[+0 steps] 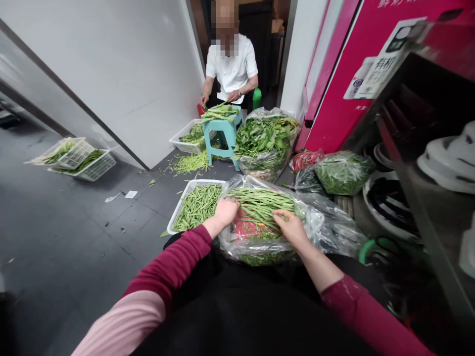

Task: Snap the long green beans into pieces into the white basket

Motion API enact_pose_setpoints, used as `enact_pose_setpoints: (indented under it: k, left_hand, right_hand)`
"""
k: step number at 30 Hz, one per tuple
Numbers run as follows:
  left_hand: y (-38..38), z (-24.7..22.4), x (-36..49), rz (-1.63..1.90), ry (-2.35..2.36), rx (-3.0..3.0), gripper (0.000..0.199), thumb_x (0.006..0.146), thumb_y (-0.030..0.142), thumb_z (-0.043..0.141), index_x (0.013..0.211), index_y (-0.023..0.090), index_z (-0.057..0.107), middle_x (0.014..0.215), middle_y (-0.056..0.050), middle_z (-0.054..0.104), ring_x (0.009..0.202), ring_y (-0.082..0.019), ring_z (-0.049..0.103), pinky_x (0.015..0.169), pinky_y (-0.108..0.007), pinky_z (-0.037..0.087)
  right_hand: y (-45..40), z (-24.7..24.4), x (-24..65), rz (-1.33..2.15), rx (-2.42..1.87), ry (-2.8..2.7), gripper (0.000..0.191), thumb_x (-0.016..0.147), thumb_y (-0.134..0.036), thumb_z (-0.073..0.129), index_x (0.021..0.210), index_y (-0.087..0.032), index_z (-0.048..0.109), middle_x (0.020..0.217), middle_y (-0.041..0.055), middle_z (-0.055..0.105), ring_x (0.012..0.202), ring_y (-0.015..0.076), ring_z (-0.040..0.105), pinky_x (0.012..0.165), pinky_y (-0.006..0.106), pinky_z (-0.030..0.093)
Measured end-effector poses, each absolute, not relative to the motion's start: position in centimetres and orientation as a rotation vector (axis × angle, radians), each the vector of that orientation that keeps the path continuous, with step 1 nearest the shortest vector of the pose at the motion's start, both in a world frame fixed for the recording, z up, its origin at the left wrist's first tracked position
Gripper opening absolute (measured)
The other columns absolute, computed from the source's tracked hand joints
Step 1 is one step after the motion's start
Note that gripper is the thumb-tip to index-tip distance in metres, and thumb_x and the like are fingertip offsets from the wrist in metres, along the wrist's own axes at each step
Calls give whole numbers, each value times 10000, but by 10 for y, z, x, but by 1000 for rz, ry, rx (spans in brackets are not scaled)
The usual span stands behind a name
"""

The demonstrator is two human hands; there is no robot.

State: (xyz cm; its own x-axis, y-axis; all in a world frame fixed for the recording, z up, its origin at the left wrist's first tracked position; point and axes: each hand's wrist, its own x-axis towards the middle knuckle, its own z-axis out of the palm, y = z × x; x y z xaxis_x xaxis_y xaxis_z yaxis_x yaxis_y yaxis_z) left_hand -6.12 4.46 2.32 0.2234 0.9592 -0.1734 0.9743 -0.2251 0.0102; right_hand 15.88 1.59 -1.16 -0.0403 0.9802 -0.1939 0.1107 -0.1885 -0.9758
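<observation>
Long green beans [265,200] lie crosswise on top of an open clear plastic bag [315,220] in front of my lap. My left hand [225,211] is closed at the left ends of the beans; its fingertips are partly hidden. At the right ends, my right hand [291,228] has its thumb and fingers pinched on beans. Below them, red printed packaging [248,226] and bean bits show inside the bag. Just left of the bag stands a white basket [173,217] full of short bean pieces [198,205].
A co-worker in a white shirt [237,69] sits ahead, handling green stalks on a light-blue stool [222,129]. Around it are a bag of leafy greens [265,136] and trimmings [191,162]. White baskets [96,165] lie at left. Metal shelving [426,212] borders the right.
</observation>
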Motion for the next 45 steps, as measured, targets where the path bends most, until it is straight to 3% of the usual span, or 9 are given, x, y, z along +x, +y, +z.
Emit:
enact_pose_setpoints:
  k: [6, 11, 17, 23, 28, 31, 35, 40, 45]
  left_hand:
    - [32, 102, -22, 3, 1295, 2971, 189, 819, 269, 472, 843, 202, 647, 769, -47, 608, 853, -188, 532, 953, -415, 265]
    - [16, 116, -7, 621, 1747, 2813, 332, 831, 217, 422, 1145, 172, 520, 1163, -113, 507, 1094, -222, 435, 957, -401, 291]
    - [-33, 52, -4, 237, 1624, 2123, 349, 853, 397, 373, 740, 168, 611, 647, -31, 571, 602, -130, 518, 578, -224, 381]
    - [-33, 30, 4, 465, 1510, 1982, 267, 782, 223, 400, 592, 144, 569, 539, 15, 489, 527, -79, 434, 529, -187, 321]
    - [-18, 21, -3, 90, 1523, 1870, 139, 612, 196, 569, 486, 149, 534, 446, 43, 399, 483, -76, 400, 486, -192, 304]
    - [-6, 20, -9, 246, 1619, 1711, 105, 578, 214, 656, 638, 151, 597, 507, 43, 436, 502, -75, 421, 499, -192, 325]
    - [20, 37, -14, 654, 1263, 1163, 564, 591, 382, 710, 1072, 162, 514, 669, 34, 496, 459, -39, 400, 427, -163, 298]
    - [37, 58, -4, 830, 1017, 967, 459, 766, 556, 463, 910, 130, 557, 505, 80, 326, 352, -23, 189, 350, -159, 162]
    - [-10, 72, 25, 1022, 1123, 1685, 245, 778, 384, 522, 775, 152, 600, 735, -32, 590, 667, -106, 534, 658, -232, 429]
  right_hand:
    - [14, -13, 138, 1361, -1304, -1702, 200, 650, -341, 628, 779, -192, 663, 596, -18, 567, 529, 119, 477, 512, 241, 354]
    - [10, -5, 142, 1667, -1122, -1104, 329, 714, -498, 570, 706, -168, 575, 470, -75, 366, 343, 41, 227, 350, 197, 174]
    - [9, 3, 157, 1598, -1014, -757, 356, 663, -491, 654, 709, -156, 542, 482, -87, 348, 332, 12, 181, 328, 181, 126]
    - [4, 5, 156, 1570, -988, -784, 341, 680, -482, 649, 690, -161, 535, 453, -87, 340, 328, 19, 185, 333, 187, 126]
    - [2, 9, 158, 1653, -895, -818, 339, 724, -497, 602, 650, -179, 514, 433, -88, 302, 329, 35, 180, 336, 196, 137]
    - [3, 9, 160, 1670, -928, -906, 363, 731, -505, 594, 602, -183, 490, 408, -91, 256, 330, 44, 184, 340, 198, 142]
    - [1, 10, 160, 2045, -810, -926, 454, 769, -568, 503, 550, -180, 418, 435, -77, 286, 341, 43, 197, 345, 191, 155]
    - [-4, 12, 156, 2260, -730, -834, 498, 783, -601, 448, 531, -185, 339, 447, -73, 308, 315, 38, 176, 319, 190, 134]
    - [6, 3, 154, 1961, -1054, -519, 524, 720, -636, 505, 515, -205, 290, 399, -82, 261, 311, 46, 184, 307, 189, 158]
